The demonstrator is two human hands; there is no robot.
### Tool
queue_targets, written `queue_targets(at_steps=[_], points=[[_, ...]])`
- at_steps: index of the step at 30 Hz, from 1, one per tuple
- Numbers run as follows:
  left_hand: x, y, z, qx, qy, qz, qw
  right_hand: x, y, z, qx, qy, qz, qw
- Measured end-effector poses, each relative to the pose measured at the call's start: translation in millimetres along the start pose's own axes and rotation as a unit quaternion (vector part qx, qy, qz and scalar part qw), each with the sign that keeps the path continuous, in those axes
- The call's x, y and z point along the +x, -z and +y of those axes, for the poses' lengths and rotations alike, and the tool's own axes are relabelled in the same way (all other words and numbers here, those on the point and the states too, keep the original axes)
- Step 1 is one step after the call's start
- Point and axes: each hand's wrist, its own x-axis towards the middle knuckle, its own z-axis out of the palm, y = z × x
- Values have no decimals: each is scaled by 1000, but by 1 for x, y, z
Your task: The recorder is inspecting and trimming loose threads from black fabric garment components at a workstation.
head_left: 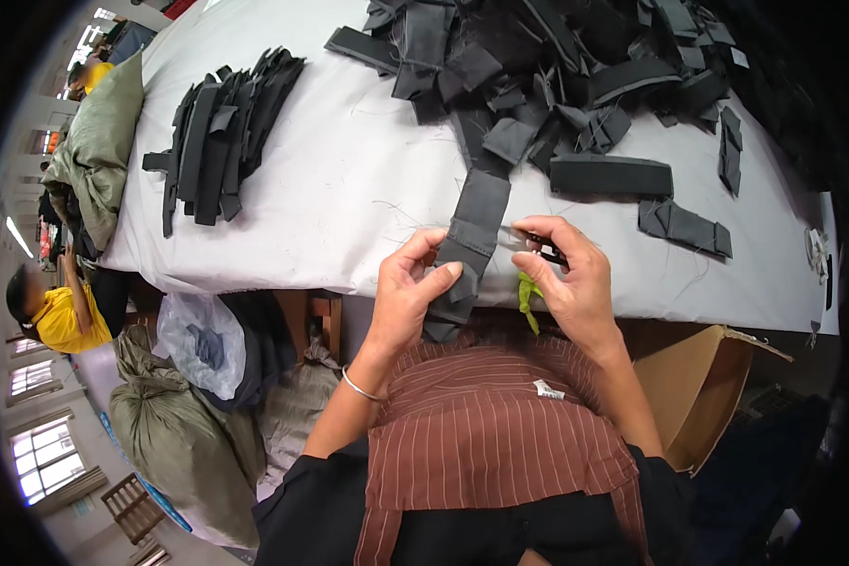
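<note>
My left hand (407, 288) is pinching a dark cloth strip (479, 217); my right hand (575, 278) is gripping a small black tool (549, 251).
Between my left thumb and forefinger the strip's near edge is lying, its stitched seam sitting just beyond my thumb tip; it is probably feeling light, bendable and not fragile, firmer at the seam, so I am favouring that edge for holding. Right of the strip, my other fingers are curling round the tool, a yellow-green ribbon (526, 300) dangling below them. My wrists are angling inward, forearms reaching past my striped apron (491, 434).
</note>
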Motion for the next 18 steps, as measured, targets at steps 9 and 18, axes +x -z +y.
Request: queue_targets(at_steps=[9, 18], points=[[13, 2, 4, 80, 34, -35, 996, 15, 12, 13, -169, 148, -104, 969], [15, 1, 9, 100, 49, -63, 992, 14, 12, 15, -166, 158, -120, 966]])
